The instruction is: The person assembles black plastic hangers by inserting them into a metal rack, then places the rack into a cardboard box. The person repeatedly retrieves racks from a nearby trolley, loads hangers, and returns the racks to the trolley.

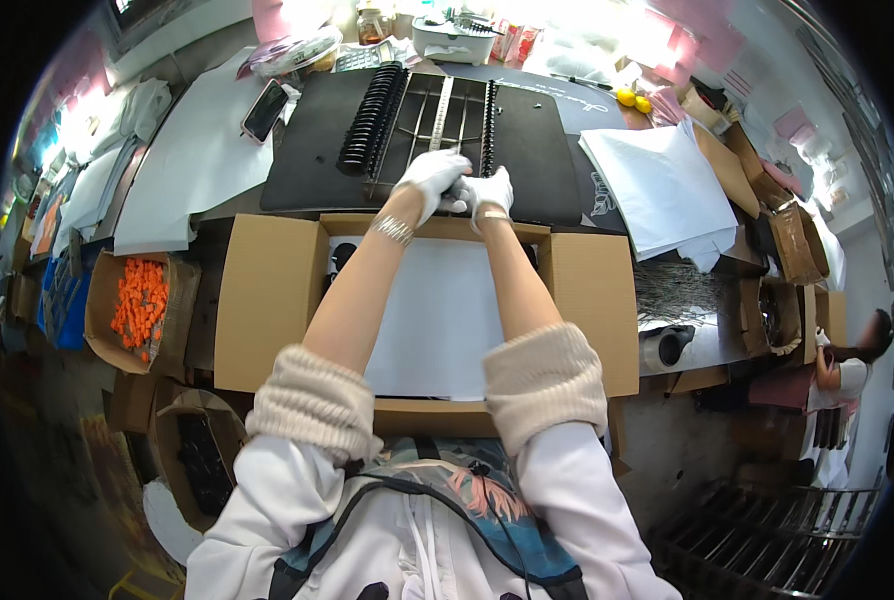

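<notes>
My left hand [433,180] and my right hand [490,190], both in white gloves, are close together at the near edge of a black mat [307,150]. Their fingers are curled in around a small dark thing between them, too hidden to name. Just beyond lies a dark metal wire frame [423,118] with a pale ruler-like strip [442,112] down its middle. A stack of black ring-like pieces [375,118] lines the frame's left side, and a thinner black row [488,125] its right. Under my forearms stands an open cardboard box [592,310] with a white sheet [432,320] inside.
A box of orange pieces [139,312] is at the left, with a phone [264,110] on white sheets above it. White paper [657,185] and a bundle of thin metal rods [679,290] lie right. A co-worker [837,375] is far right, near a black metal rack [777,540].
</notes>
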Motion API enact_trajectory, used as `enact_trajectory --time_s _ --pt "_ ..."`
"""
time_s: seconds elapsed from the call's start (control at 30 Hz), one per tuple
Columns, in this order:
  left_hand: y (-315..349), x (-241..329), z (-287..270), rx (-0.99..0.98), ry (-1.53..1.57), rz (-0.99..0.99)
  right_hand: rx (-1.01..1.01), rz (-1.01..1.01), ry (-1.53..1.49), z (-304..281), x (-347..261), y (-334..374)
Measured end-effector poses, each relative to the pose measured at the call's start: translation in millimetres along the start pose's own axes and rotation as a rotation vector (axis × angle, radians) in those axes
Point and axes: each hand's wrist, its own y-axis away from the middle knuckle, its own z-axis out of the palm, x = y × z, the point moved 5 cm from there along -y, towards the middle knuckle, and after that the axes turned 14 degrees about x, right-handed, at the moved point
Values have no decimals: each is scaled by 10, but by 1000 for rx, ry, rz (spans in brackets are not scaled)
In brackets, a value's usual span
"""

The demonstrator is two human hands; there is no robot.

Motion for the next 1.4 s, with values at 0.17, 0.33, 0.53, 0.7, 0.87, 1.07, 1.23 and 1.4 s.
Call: enact_trajectory --time_s 0.17,0.33,0.53,0.7,0.87,1.07,1.23,1.4 --pt "694 -748 -477 -205 925 -370 69 -377 -441 -750 181 985" --pt "1386 -1599 -293 160 396 4 -661 411 -420 -725 1021 1969" --pt "1793 -1991 121 -112 162 223 -903 588 -422 -1615 1239 1912" --pt "1743 -2375 325 -124 304 -137 -712 43 232 -1917 1250 1617" --pt "1625 -2602 609 27 720 -362 -469 -1024 738 -1855 1055 1487" --pt "1723 -2593 1041 84 323 -414 -284 -1243 951 -1809 1199 1453" --pt "1613 -1964 432 97 78 -32 -312 -1208 806 -1549 384 1390" --pt "672 -625 -1103 552 105 642 -5 -1070 367 -176 -893 1134"
